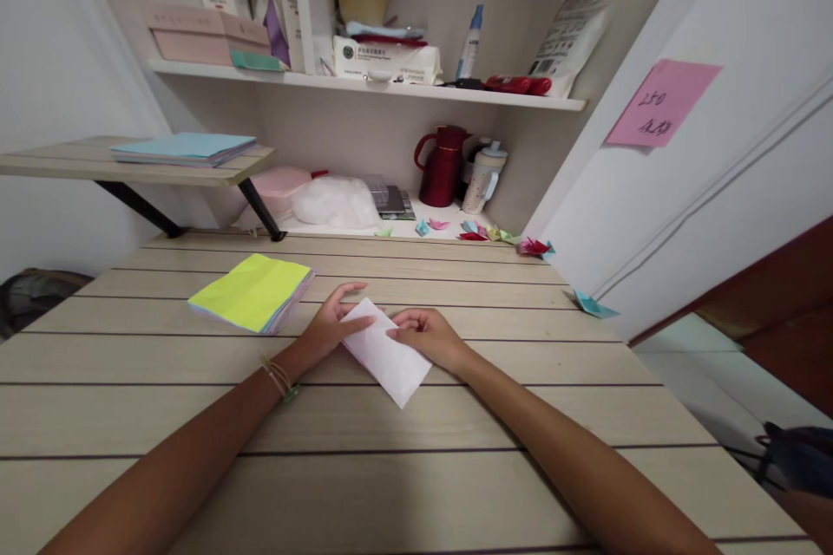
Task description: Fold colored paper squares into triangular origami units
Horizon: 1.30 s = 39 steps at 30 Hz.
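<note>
A folded white sheet of paper lies on the wooden table, slanting from the far left to the near right. My left hand rests on its far left edge with the fingers spread flat. Pressing on the paper's right side, my right hand has its fingers curled and pinched toward the fold. A stack of coloured paper with a yellow-green top sheet sits just left of my left hand.
Small folded paper figures lie along the table's far edge, and a blue one near the right edge. Behind stand a red jug and a white cup. A side shelf carries more paper.
</note>
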{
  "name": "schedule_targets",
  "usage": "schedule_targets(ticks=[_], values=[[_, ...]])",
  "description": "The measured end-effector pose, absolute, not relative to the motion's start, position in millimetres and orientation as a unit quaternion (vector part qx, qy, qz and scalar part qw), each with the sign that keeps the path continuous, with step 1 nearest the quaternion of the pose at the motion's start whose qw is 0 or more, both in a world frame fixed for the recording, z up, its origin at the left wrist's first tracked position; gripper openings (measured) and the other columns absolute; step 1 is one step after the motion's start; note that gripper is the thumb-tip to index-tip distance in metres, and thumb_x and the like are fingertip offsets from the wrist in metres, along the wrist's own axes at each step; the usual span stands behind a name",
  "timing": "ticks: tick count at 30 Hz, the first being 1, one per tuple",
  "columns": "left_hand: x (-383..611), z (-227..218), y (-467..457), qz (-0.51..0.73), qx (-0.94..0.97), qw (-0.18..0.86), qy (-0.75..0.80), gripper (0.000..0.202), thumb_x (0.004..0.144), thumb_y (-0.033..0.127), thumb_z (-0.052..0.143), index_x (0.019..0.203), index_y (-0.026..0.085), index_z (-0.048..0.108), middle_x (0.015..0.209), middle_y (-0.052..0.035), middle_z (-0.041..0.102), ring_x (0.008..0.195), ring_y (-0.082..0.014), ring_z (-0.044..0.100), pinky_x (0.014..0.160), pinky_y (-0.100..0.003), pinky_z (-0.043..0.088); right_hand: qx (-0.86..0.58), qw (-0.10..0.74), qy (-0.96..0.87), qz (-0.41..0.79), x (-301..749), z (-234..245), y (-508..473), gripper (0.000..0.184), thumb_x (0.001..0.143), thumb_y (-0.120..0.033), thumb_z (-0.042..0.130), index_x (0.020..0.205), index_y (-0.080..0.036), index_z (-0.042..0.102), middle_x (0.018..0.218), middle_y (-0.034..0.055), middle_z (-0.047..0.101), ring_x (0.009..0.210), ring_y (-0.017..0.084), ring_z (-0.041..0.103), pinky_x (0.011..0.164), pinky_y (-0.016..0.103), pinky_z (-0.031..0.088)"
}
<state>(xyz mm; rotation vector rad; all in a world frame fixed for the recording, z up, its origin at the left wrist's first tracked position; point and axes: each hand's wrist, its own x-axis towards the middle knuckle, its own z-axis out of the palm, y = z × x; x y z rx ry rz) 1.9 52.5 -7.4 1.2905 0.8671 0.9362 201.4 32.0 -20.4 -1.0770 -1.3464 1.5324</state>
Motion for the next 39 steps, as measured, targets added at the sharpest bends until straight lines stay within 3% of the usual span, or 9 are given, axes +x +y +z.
schedule_targets(ticks=[3, 6, 12, 16, 20, 23, 26, 32, 39], values=[[5, -7, 53, 0.421, 0.548, 0.610, 0.388, 0.054, 0.066, 0.027, 0.070, 0.114, 0.015, 0.047, 0.083, -0.0058, 0.068, 0.068, -0.0163, 0.064, 0.059, -0.024, 0.049, -0.422, 0.492, -0.468, 0.600, 195, -28, 32, 0.028, 0.062, -0.035, 0.073, 0.077, -0.015, 0.061, 0.058, -0.0015, 0.062, 0.050, 0.010, 0.054, 0.049, 0.022, 0.041], [7, -9, 54, 0.395, 0.547, 0.623, 0.397, 0.046, 0.066, 0.029, 0.070, 0.106, 0.011, 0.055, 0.084, -0.0084, 0.070, 0.069, -0.0178, 0.065, 0.058, -0.024, 0.048, -0.398, 0.535, -0.451, 0.593, 196, -30, 30, 0.033, 0.065, -0.036, 0.071, 0.088, -0.019, 0.055, 0.057, -0.0027, 0.063, 0.049, 0.012, 0.055, 0.050, 0.024, 0.044], [0, -12, 58, 0.406, 0.523, 0.650, 0.373, 0.040, 0.069, 0.029, 0.067, 0.104, 0.010, 0.059, 0.092, -0.0119, 0.070, 0.071, -0.0178, 0.065, 0.065, -0.028, 0.049, -0.337, 0.490, -0.614, 0.518, 208, -26, 28, 0.030, 0.076, -0.034, 0.059, 0.104, -0.022, 0.055, 0.088, 0.0032, 0.065, 0.068, 0.012, 0.060, 0.060, 0.024, 0.046], [0, -10, 58, 0.381, 0.535, 0.659, 0.367, 0.041, 0.066, 0.028, 0.070, 0.101, 0.008, 0.061, 0.090, -0.0125, 0.070, 0.071, -0.0182, 0.065, 0.064, -0.027, 0.048, -0.369, 0.460, -0.665, 0.459, 210, -28, 29, 0.027, 0.072, -0.033, 0.065, 0.095, -0.019, 0.064, 0.078, 0.0034, 0.065, 0.065, 0.013, 0.058, 0.057, 0.023, 0.045], [3, -9, 56, 0.355, 0.563, 0.643, 0.379, 0.043, 0.062, 0.028, 0.073, 0.099, 0.010, 0.061, 0.082, -0.0085, 0.071, 0.060, -0.0153, 0.064, 0.060, -0.026, 0.048, -0.396, 0.508, -0.598, 0.477, 206, -33, 32, 0.021, 0.068, -0.036, 0.068, 0.076, -0.017, 0.064, 0.068, 0.0029, 0.066, 0.060, 0.014, 0.059, 0.058, 0.025, 0.048], [4, -11, 55, 0.334, 0.577, 0.644, 0.376, 0.037, 0.067, 0.039, 0.067, 0.089, 0.010, 0.062, 0.070, -0.0068, 0.070, 0.058, -0.0166, 0.065, 0.057, -0.026, 0.049, -0.392, 0.561, -0.515, 0.516, 205, -34, 34, 0.027, 0.067, -0.036, 0.069, 0.085, -0.018, 0.060, 0.060, -0.0010, 0.063, 0.057, 0.014, 0.061, 0.058, 0.026, 0.049], [6, -14, 54, 0.324, 0.584, 0.652, 0.359, 0.044, 0.072, 0.052, 0.056, 0.083, 0.009, 0.062, 0.067, -0.0088, 0.068, 0.060, -0.0184, 0.066, 0.057, -0.027, 0.049, -0.386, 0.587, -0.479, 0.527, 204, -32, 36, 0.043, 0.063, -0.033, 0.072, 0.099, -0.020, 0.053, 0.057, -0.0040, 0.062, 0.056, 0.014, 0.062, 0.057, 0.027, 0.050], [12, -16, 51, 0.344, 0.613, 0.592, 0.393, 0.034, 0.066, 0.035, 0.069, 0.088, 0.011, 0.061, 0.066, -0.0035, 0.067, 0.051, -0.0118, 0.059, 0.050, -0.022, 0.046, -0.370, 0.567, -0.496, 0.544, 204, -30, 35, 0.034, 0.065, -0.031, 0.071, 0.093, -0.018, 0.055, 0.059, -0.0023, 0.063, 0.056, 0.013, 0.062, 0.057, 0.025, 0.050], [9, -17, 55, 0.356, 0.609, 0.593, 0.387, 0.040, 0.071, 0.036, 0.064, 0.101, 0.011, 0.056, 0.065, -0.0022, 0.066, 0.049, -0.0109, 0.058, 0.049, -0.021, 0.045, -0.356, 0.542, -0.537, 0.539, 204, -28, 29, 0.045, 0.067, -0.029, 0.071, 0.106, -0.021, 0.050, 0.072, -0.0001, 0.067, 0.055, 0.014, 0.064, 0.052, 0.025, 0.050]])
